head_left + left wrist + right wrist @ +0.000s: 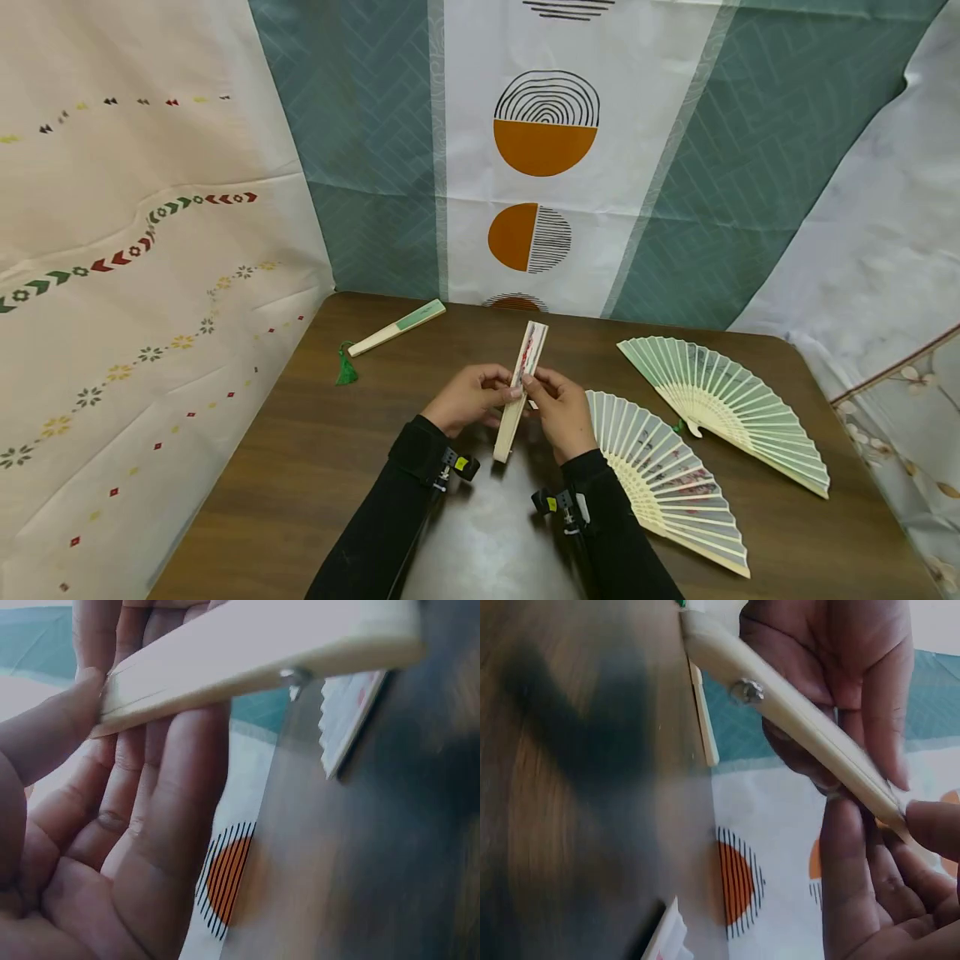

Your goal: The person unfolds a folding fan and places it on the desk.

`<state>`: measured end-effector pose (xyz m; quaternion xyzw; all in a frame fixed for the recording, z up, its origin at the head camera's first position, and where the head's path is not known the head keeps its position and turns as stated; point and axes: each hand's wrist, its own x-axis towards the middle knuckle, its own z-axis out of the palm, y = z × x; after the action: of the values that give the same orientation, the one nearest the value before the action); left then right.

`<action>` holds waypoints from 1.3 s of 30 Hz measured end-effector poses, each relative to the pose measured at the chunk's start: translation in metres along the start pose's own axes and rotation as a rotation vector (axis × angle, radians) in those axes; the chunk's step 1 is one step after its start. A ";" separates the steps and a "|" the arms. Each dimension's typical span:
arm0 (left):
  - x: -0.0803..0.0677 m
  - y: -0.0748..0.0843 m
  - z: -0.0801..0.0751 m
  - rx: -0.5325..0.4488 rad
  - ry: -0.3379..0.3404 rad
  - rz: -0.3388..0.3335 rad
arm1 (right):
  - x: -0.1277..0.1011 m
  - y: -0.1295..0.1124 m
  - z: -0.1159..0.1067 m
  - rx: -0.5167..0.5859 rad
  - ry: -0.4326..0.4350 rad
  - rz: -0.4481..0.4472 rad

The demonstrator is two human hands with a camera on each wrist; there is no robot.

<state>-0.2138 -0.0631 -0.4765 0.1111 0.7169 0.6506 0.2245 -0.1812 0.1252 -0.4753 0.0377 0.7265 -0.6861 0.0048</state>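
Note:
Both hands hold a folded hand fan (529,354) with pale ribs, tilted over the middle of the table; a pale band with red marks shows on its upper half. My left hand (468,398) pinches its left side with thumb and fingers. From the right, my right hand (566,414) grips it too, thumb on the front face. In the left wrist view the fan (270,649) runs across above the left palm (150,847). A metal pivot pin (748,691) near its narrow end shows in the right wrist view.
On the right of the wooden table (300,467) lie a spread green fan (738,400) and a spread whitish floral fan (667,475), partly behind the right forearm. A folded green fan (397,327) with a green tassel (346,368) lies back left. Patterned cloth (375,167) hangs behind.

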 end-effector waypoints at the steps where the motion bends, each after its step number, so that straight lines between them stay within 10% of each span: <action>1: 0.001 0.000 0.003 0.002 0.001 -0.001 | -0.001 0.000 -0.002 -0.005 0.006 0.001; 20: 0.008 0.004 0.027 -0.009 0.106 0.072 | -0.007 0.000 -0.017 -0.010 0.089 0.001; 39: 0.011 0.002 0.022 -0.283 0.264 0.115 | 0.003 0.005 -0.034 0.474 0.232 0.072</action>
<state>-0.2131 -0.0385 -0.4778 0.0328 0.6342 0.7654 0.1043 -0.1824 0.1593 -0.4785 0.1419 0.5393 -0.8277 -0.0632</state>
